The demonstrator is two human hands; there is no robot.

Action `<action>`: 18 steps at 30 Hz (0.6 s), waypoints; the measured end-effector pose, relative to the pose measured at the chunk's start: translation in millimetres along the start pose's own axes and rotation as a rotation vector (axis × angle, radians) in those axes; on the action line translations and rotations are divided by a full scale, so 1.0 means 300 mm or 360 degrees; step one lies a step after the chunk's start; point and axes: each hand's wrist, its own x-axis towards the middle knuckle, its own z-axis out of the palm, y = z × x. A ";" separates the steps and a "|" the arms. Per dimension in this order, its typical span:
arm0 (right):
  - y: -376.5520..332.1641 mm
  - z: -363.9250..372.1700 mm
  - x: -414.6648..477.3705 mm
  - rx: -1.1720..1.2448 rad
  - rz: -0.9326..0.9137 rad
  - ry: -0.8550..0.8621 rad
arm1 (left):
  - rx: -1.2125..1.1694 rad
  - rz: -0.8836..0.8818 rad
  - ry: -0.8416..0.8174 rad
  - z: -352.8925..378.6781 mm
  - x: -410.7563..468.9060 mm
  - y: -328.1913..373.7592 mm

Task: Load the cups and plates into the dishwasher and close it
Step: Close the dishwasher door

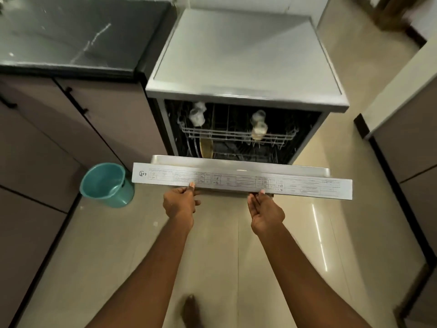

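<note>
The steel dishwasher [246,67] stands with its door [241,181] partly raised, its printed top edge facing me. My left hand [181,203] grips the door's front edge from below, thumb on the label. My right hand [266,210] also holds that edge from beneath, palm up with its fingers under the door. Inside, clear cups [197,113] sit upside down at the left of the upper rack [236,134], and two more cups [259,125] stand at its right. A tan plate [206,146] stands on edge in the lower rack.
A teal bucket [106,184] stands on the floor just left of the door. A dark countertop [71,36] over brown cabinets [47,143] runs along the left. Another cabinet [409,143] lines the right. My foot [191,308] shows on the beige tiled floor.
</note>
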 end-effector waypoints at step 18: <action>-0.286 0.563 0.101 -0.0027 -0.0082 0.0085 | 0.1139 0.0907 -0.0084 0.225 0.292 0.523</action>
